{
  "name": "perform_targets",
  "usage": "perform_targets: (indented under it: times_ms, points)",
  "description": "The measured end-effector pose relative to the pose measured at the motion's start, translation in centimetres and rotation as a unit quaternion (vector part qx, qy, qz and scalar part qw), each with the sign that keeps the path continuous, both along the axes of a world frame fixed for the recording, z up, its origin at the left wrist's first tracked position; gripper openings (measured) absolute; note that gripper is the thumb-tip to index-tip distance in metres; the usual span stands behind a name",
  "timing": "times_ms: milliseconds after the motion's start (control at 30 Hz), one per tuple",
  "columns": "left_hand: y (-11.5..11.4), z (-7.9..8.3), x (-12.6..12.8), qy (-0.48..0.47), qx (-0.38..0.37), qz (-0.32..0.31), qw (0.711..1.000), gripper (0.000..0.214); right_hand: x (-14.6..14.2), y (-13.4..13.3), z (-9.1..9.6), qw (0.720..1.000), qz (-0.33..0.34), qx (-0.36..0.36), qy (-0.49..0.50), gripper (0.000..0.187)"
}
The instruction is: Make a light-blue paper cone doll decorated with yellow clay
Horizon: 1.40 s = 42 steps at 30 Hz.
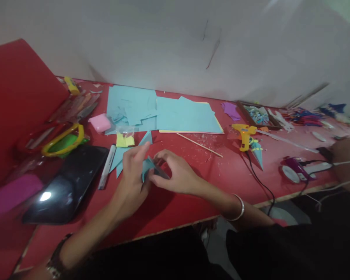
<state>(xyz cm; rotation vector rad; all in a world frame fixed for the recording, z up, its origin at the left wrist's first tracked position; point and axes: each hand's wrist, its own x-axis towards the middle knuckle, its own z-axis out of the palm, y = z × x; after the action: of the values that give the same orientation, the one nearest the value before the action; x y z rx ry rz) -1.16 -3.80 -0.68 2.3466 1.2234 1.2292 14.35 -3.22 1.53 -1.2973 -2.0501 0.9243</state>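
Red counter [177,214] spans the view and runs back to a grey wall [163,50]. Near the wall lies a stack of light-blue sheets [186,116], a yellowish layer showing at its lower and right edges; left of it, a loose blue sheet [131,95] carries cut offcuts. Glossy black slab [67,182] lies on the left side. Left hand [132,175]: grip narrow, fingers curled about a folded blue piece, above the counter's near half. Right hand [176,173]: thumb and fingertips bent in close beside the same piece, a small gap between them; whether this grip pinches the paper I cannot tell, owing to blur. Yellow glue gun [244,136] rests well to the right, cord trailing over the near edge. Thin stick [200,145] lies slantwise just below the stack. Marker [107,167] lies beside the slab. Blue pointed pieces [119,153] lie between the marker and the left hand. Clear packet [125,139] with yellow contents overlaps them. Folded blue piece [147,167]: smallest noted, between the two hands.
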Motion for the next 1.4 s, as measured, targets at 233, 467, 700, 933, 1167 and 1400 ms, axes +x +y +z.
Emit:
perform_targets:
  times_ms: [233,467,700,933,1167,1400]
  points:
    - [0.1,0.1,-0.7,-0.047,-0.035,-0.017,0.998,0.060,0.9,1.1,-0.4,0.996,-0.062,0.058,-0.014,0.026]
    - [1.5,0.7,-2.6,-0.017,-0.154,-0.002,0.988,0.039,3.0,2.9,-2.1,0.990,-0.088,-0.074,0.086,0.032]
    - [3.1,-0.4,-2.1,0.274,-0.036,0.019,0.961,0.022,3.1,4.1,-3.1,0.997,-0.071,-0.035,0.022,0.023]
    - [3.1,1.1,-0.2,0.428,-0.024,-0.044,0.903,0.022,3.1,4.2,-3.0,0.996,-0.087,-0.035,-0.013,0.021]
    - [2.5,2.4,1.0,0.497,-0.025,-0.042,0.866,0.015,3.4,3.4,-3.4,0.996,-0.082,0.002,-0.035,0.028]
    - [1.8,1.5,1.9,0.498,-0.012,-0.047,0.866,0.024,3.2,3.0,-4.0,0.995,-0.085,0.020,-0.051,0.024]
